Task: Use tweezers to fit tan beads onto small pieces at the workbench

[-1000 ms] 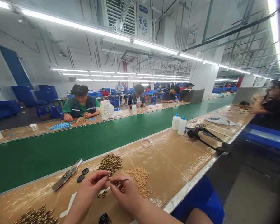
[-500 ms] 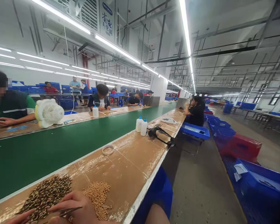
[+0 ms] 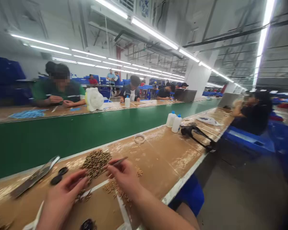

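My right hand [image 3: 123, 177] is closed in a pinch on thin metal tweezers [image 3: 117, 162], whose tips point up and right. It hovers over a scatter of tan beads [image 3: 112, 187] on the brown worktop. My left hand [image 3: 62, 196] is beside it, fingers curled near small metal pieces [image 3: 83, 195]; what it pinches is too small to name. A heap of dark gold-speckled pieces [image 3: 96, 161] lies just beyond both hands.
A flat metal tool [image 3: 35, 176] and two black discs [image 3: 59, 175] lie left of the heap. Farther along the bench are a clear ring [image 3: 139, 138], two white bottles [image 3: 173, 121] and a black tool [image 3: 196, 135]. A green conveyor belt [image 3: 86, 134] separates me from seated workers.
The view swung right and then back left. Both hands are in full view again, and the right hand with the tweezers sits higher, over the beads.
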Available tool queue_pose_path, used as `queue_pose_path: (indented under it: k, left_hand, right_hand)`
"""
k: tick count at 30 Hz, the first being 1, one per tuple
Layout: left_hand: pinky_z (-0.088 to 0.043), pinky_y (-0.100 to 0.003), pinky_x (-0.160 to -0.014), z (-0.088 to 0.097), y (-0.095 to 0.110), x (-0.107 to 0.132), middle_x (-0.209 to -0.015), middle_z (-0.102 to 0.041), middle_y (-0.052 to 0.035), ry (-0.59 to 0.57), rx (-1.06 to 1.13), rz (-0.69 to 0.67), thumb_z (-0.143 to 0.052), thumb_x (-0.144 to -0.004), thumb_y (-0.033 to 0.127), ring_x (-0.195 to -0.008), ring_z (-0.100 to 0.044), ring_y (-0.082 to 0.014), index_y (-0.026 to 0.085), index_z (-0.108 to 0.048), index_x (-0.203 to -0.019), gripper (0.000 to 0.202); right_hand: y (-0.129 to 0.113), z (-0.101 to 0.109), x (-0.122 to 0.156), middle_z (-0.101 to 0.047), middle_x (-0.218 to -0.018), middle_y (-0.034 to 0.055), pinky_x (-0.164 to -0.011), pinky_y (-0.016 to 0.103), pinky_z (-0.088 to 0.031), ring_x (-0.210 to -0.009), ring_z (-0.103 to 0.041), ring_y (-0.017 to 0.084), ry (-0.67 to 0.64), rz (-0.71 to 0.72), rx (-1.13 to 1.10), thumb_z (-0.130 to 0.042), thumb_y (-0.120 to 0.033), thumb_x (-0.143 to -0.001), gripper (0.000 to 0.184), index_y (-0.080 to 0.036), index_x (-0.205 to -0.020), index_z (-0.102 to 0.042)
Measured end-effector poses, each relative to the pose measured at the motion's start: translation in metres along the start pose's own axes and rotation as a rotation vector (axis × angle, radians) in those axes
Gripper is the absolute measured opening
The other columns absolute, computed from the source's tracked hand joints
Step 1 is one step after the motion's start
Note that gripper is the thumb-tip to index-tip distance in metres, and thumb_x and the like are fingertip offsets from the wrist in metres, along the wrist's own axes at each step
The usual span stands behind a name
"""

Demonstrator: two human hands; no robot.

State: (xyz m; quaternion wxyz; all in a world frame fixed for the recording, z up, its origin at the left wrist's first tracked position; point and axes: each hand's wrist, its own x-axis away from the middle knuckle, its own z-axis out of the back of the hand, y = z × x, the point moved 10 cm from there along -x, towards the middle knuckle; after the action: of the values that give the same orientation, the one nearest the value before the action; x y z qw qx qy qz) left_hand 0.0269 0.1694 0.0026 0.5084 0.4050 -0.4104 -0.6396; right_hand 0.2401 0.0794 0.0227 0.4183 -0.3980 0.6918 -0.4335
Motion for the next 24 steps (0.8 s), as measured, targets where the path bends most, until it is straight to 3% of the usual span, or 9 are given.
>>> queue_pose_path:
  k: [4,7,12,17,21,24]
  left_hand:
    - [-0.06,-0.038,-0.098,-0.011,-0.012,0.004,-0.112,-0.079,-0.0095,-0.054,0.155,0.065,-0.083,-0.07,0.052,-0.105,-0.075,-0.0276,0.019,-0.075,-0.112,0.054]
    - [-0.059,-0.038,-0.096,-0.019,-0.01,0.012,-0.109,-0.079,-0.0101,-0.083,0.19,0.068,-0.081,-0.075,0.051,-0.104,-0.075,-0.0271,0.019,-0.075,-0.114,0.051]
    - [-0.058,-0.035,-0.086,-0.014,-0.006,0.022,-0.102,-0.08,-0.0078,-0.028,0.208,0.059,-0.081,-0.078,0.043,-0.097,-0.075,-0.0248,0.021,-0.077,-0.109,0.039]
    - [-0.058,-0.033,-0.083,-0.017,-0.003,0.024,-0.097,-0.079,-0.0076,-0.025,0.34,0.039,-0.081,-0.078,0.042,-0.09,-0.073,-0.0213,0.019,-0.077,-0.098,0.031]
    - [-0.059,-0.035,-0.086,-0.021,0.002,0.03,-0.104,-0.079,-0.0087,-0.044,0.398,0.061,-0.083,-0.078,0.04,-0.094,-0.073,-0.0214,0.019,-0.077,-0.106,0.036]
    - [-0.061,-0.035,-0.084,-0.015,0.002,0.032,-0.102,-0.079,-0.0093,0.007,0.437,0.07,-0.084,-0.077,0.043,-0.089,-0.073,-0.0208,0.018,-0.077,-0.109,0.041]
  right_hand:
    - [-0.015,0.015,-0.016,-0.078,-0.099,0.0083,-0.072,0.031,-0.058,-0.084,-0.073,0.02,-0.137,0.041,0.254,-0.073,-0.051,-0.088,0.037,-0.019,-0.107,-0.077]
    - [-0.004,0.047,-0.024,-0.078,-0.104,0.0096,-0.07,0.032,-0.057,-0.08,-0.07,0.02,-0.091,0.06,0.401,-0.072,-0.05,-0.089,0.037,-0.02,-0.109,-0.078]
    - [0.009,0.09,-0.026,-0.076,-0.09,0.0069,-0.062,0.029,-0.05,-0.069,-0.065,0.017,0.043,0.097,0.515,-0.074,-0.05,-0.087,0.042,-0.018,-0.114,-0.074]
    - [-0.001,0.099,-0.023,-0.075,-0.084,0.0057,-0.059,0.028,-0.044,-0.065,-0.059,0.016,0.11,0.156,0.696,-0.072,-0.049,-0.09,0.036,-0.018,-0.105,-0.076]
    - [-0.006,0.094,-0.022,-0.075,-0.083,0.0058,-0.059,0.029,-0.043,-0.061,-0.057,0.016,0.072,0.195,0.855,-0.068,-0.049,-0.092,0.033,-0.019,-0.1,-0.078]
    - [-0.002,0.092,-0.022,-0.073,-0.076,0.0045,-0.059,0.029,-0.041,-0.058,-0.056,0.016,0.04,0.178,0.971,-0.066,-0.051,-0.092,0.034,-0.02,-0.097,-0.079]
